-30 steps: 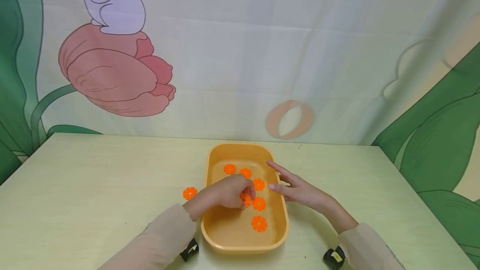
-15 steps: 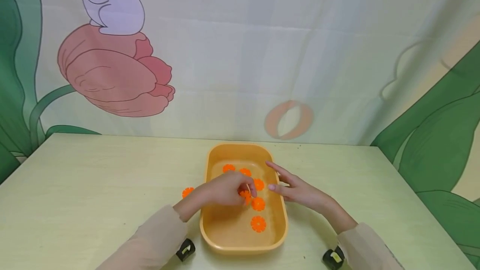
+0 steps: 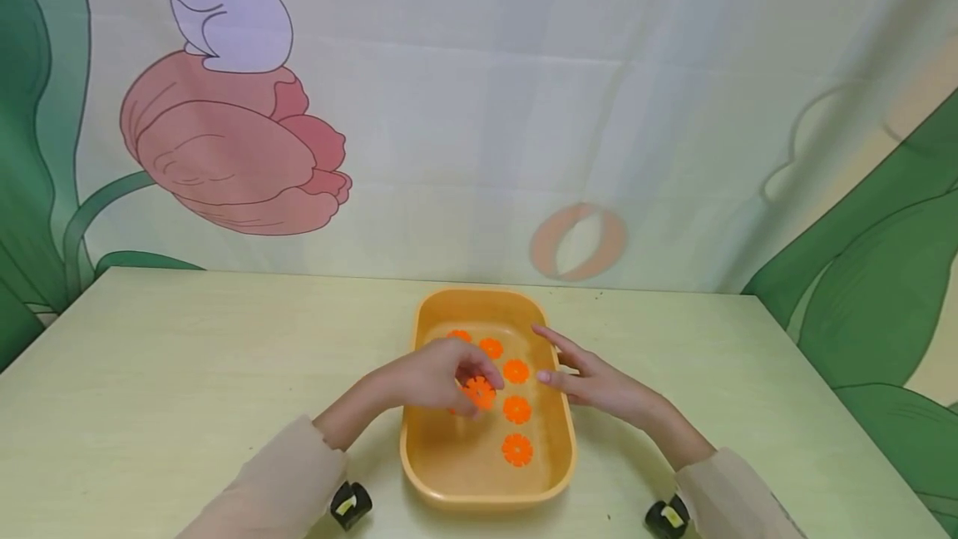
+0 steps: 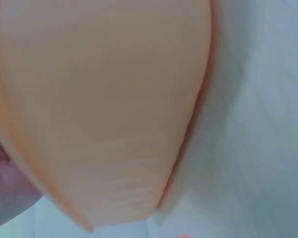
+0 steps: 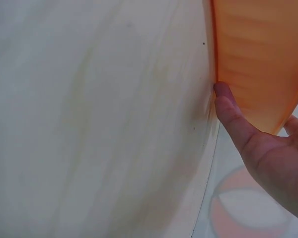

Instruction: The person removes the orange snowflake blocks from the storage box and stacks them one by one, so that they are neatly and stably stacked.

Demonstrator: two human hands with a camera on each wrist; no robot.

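Observation:
In the head view my left hand (image 3: 430,374) pinches an orange notched interlocking disc (image 3: 480,393) between thumb and fingers, above the inside of a yellow-orange plastic tray (image 3: 490,497). A bit of orange shows just below that hand. My right hand (image 3: 599,377) rests at the tray's right side, index finger and thumb reaching over the rim. The right wrist view shows a straight finger (image 5: 233,114) against the tray's outer wall (image 5: 258,64). Part of the left hand (image 4: 10,183) appears beyond the tray wall (image 4: 104,109) in the left wrist view.
More orange discs lie in the tray, including a near one (image 3: 517,450), a middle one (image 3: 516,410) and a far one (image 3: 491,348). The tray stands on a pale wooden table (image 3: 224,389). Behind hangs a printed curtain (image 3: 449,106). Both wrists carry black camera bands (image 3: 350,506).
My left hand has lifted and shifted left with the disc, which now faces the head camera more fully. The forearm now covers the disc left of the tray. The right hand stays put.

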